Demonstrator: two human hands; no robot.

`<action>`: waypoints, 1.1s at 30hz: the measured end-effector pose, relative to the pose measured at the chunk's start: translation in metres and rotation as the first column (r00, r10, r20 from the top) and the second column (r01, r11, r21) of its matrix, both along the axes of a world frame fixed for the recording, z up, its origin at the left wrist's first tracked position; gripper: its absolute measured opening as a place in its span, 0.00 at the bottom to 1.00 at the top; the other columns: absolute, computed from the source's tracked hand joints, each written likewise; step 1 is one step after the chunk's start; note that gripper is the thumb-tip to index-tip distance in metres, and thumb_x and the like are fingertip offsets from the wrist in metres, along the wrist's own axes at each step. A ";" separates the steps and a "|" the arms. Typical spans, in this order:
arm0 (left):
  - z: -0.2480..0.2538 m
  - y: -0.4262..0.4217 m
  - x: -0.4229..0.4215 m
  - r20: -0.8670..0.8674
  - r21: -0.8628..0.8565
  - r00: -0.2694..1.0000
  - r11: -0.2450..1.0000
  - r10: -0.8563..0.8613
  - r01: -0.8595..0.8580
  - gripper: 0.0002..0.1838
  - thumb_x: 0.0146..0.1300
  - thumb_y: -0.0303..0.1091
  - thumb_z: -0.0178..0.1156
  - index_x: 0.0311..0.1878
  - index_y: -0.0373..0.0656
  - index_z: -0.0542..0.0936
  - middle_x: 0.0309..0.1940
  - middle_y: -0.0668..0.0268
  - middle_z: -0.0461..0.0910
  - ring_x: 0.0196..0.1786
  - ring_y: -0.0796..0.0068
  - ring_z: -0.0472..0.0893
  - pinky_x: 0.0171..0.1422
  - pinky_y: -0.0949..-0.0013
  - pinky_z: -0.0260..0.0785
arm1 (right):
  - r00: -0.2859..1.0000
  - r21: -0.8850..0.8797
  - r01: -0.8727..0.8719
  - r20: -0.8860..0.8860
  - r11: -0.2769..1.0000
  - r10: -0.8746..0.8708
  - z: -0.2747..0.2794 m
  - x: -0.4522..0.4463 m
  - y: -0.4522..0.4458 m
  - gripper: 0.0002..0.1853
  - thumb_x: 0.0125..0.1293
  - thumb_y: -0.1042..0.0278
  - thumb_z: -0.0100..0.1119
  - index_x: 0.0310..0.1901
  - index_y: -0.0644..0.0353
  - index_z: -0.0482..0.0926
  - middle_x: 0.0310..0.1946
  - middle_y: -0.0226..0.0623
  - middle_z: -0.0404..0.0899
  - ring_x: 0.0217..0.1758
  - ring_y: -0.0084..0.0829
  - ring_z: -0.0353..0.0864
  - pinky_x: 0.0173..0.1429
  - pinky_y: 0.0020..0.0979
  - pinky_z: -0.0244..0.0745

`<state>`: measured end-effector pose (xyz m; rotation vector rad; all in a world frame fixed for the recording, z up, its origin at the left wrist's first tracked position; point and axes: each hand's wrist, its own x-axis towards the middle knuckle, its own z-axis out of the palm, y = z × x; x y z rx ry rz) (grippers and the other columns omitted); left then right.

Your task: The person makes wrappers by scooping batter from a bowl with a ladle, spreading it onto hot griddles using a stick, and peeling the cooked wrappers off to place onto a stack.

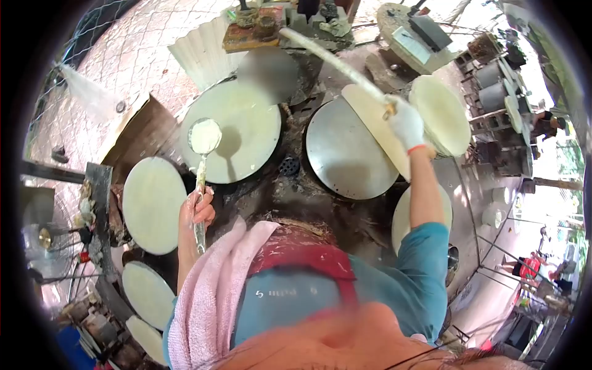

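My left hand point(196, 208) is closed around the handle of a ladle point(205, 136). The ladle's bowl holds pale batter and hangs above the left round griddle point(246, 132), whose top is covered by a pale layer. In a white glove with an orange cuff, my right hand point(406, 125) grips a long pale stick point(333, 60) that points to the upper left. Below that hand, a thin pale sheet point(376, 126) lies along the right side of a bare metal griddle point(345, 151). Whether the glove also holds the sheet, I cannot tell.
Pale round discs stand at the left point(154, 205), lower left point(148, 295) and right point(439, 116). A round table point(385, 24) with a dark box is at the back. Wire fencing point(142, 37) runs along the upper left. Another person in red point(529, 266) is far off right.
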<state>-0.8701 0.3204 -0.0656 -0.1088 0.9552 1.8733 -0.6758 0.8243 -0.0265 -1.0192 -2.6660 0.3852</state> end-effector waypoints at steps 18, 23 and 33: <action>-0.022 0.055 0.108 -0.103 0.079 0.987 0.990 0.124 -0.116 0.16 0.74 0.41 0.46 0.46 0.36 0.71 0.16 0.78 0.60 0.08 0.89 0.55 0.13 0.80 0.47 | 0.379 -0.489 0.505 -0.615 0.711 -0.692 0.017 0.238 0.288 0.21 0.61 0.68 0.59 0.55 0.68 0.74 0.42 0.41 0.80 0.38 0.34 0.79 0.43 0.36 0.78; -0.011 0.058 0.196 0.026 0.078 0.948 0.944 0.318 -0.319 0.15 0.75 0.39 0.43 0.48 0.34 0.70 0.17 0.77 0.61 0.08 0.88 0.56 0.14 0.81 0.50 | -0.005 -0.649 0.464 -0.683 0.603 -0.731 -0.160 0.290 0.335 0.25 0.60 0.75 0.60 0.60 0.69 0.70 0.44 0.41 0.80 0.39 0.35 0.80 0.46 0.36 0.77; 0.031 0.033 0.318 0.132 -0.129 0.716 0.728 0.685 -0.673 0.16 0.76 0.40 0.40 0.45 0.34 0.69 0.14 0.79 0.61 0.06 0.89 0.58 0.09 0.81 0.47 | 0.539 -0.167 0.743 -0.424 0.648 -0.727 -0.146 0.311 0.314 0.23 0.64 0.63 0.60 0.56 0.70 0.74 0.46 0.49 0.80 0.45 0.38 0.80 0.51 0.35 0.74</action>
